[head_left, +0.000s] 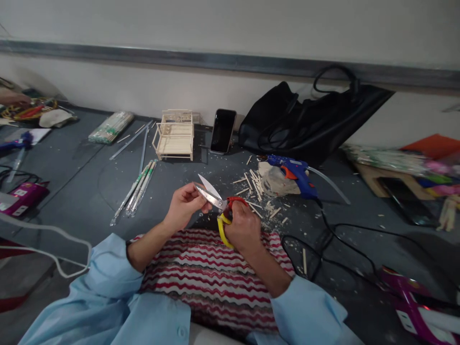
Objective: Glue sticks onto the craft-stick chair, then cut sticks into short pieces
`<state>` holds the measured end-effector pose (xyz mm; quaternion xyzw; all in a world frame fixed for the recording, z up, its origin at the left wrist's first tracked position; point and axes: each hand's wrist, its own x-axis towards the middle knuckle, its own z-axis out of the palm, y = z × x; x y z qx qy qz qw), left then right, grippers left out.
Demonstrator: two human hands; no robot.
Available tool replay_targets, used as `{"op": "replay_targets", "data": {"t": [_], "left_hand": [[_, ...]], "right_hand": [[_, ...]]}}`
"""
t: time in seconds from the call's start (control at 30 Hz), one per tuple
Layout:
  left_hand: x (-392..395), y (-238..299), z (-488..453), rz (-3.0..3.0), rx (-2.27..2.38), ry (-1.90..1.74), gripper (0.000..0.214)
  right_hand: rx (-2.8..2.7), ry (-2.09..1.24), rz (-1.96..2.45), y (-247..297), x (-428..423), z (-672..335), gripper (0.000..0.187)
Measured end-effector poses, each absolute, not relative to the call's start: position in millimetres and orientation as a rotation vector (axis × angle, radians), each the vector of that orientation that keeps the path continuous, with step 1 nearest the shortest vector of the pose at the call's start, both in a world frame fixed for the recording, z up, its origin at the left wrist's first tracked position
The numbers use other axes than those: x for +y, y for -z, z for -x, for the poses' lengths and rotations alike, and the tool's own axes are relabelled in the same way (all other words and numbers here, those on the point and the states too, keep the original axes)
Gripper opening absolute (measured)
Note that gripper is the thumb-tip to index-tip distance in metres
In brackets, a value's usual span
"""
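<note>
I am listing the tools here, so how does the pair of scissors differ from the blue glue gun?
The scissors are in the hands: the right hand grips the red and yellow handles, the left hand touches the open blades. The glue gun lies untouched on the grey surface. The scissors show bare metal; the glue gun is blue with an orange trigger. Both are hand tools.

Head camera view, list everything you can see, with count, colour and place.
scissors: one, red and yellow handles, open, held mid-frame
wooden bench model: one, pale, by the wall
phone: one, black, leaning on the wall
bag: one, black, right of phone
glue gun: one, blue, before the bag
stick offcuts: many, pale, beside glue gun
wrapped sticks: several, clear wrappers, left of scissors
striped cloth: one, red and white, on the lap
left hand: one, fingers pinching a blade
right hand: one, gripping the handles
</note>
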<state>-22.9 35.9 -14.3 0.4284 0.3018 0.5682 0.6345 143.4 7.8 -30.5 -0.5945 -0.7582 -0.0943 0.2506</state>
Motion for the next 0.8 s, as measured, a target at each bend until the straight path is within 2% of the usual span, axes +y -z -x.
{"op": "replay_targets", "data": {"t": [0.17,0.4,0.63,0.8], "left_hand": [[39,14,24,-0.93,0.636,-1.27,0.022],[45,14,29,-0.858,0.511,-1.243,0.015],[45,17,31,-0.887,0.531,-1.213,0.026],[46,16,29,-0.911,0.555,-1.233,0.03]], "right_hand": [[-2.028,0.298,1.603,23,8,-149,0.011],[-1.873,0.105,1.669,13,10,-164,0.028],[-2.019,-0.03,1.462,15,6,-155,0.024],[-2.038,0.014,1.478,16,5,-152,0.024]]}}
